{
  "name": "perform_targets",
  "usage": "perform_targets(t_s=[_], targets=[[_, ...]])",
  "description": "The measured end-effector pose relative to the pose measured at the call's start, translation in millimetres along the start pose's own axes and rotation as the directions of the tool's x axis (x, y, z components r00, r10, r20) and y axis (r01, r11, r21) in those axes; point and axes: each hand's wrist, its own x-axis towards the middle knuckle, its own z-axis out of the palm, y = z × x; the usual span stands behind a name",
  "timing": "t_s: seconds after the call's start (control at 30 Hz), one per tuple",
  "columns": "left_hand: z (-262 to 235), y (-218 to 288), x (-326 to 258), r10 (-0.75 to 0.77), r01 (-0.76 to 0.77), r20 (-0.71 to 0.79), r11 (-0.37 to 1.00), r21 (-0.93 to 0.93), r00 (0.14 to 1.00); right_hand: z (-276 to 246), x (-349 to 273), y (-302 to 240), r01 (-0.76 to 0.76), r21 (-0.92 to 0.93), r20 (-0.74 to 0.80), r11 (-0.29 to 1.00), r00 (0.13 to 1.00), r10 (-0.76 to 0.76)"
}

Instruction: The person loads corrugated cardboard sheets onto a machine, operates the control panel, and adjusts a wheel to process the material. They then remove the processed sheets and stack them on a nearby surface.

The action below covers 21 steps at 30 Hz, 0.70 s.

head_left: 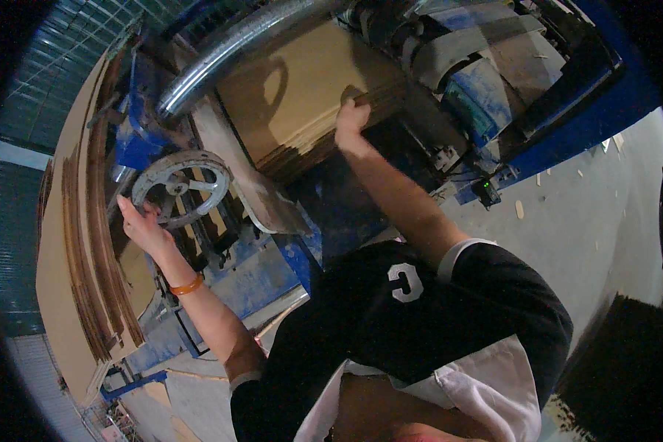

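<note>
My left hand [146, 227] is at the near left rim of a round, spoked grey metal handwheel [217, 177], with the rim between thumb and fingers. An orange bracelet [187, 286] circles that wrist. Farther right, my right hand [352, 120] is closed at the near edge of a stack of brown cardboard sheets [309, 81]. Its fingertips are partly hidden against the sheets. The stack lies inside a blue machine, beneath a shiny metal roller [236, 51], and shadows fall across the top sheet.
Tall cardboard sheets [70, 243] stand in a bundle at the left. A flat metal guide plate [254, 184] separates the handwheel from the stack. Dusty blue machine parts [486, 88] fill the upper right. Scraps [519, 210] lie on the grey floor at the right.
</note>
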Motion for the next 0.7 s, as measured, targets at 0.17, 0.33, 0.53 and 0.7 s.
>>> perform_targets(t_s=[0.17,0.33,0.53,0.7], targets=[[3.3,4.5,-2.1,0.020,-0.020,-0.003,1.000,0.014,1.000,8.5,38.4,17.8,-0.262,-0.016,0.072,0.965,0.962,0.262],[3.0,2.0,-3.7,0.050,-0.051,0.050,0.998,0.020,0.997,9.1,34.8,24.3,-0.286,-0.149,0.195,0.946,0.930,0.312],[-0.2,6.6,-0.1,0.056,-0.061,0.123,0.997,0.043,0.991,2.8,24.7,-17.3,0.453,-0.774,0.581,0.441,0.786,0.211],[-2.3,18.5,2.1,0.023,-0.091,0.273,0.967,0.239,0.962,-9.8,5.1,-44.6,0.775,-0.626,0.766,0.086,0.589,0.257]])
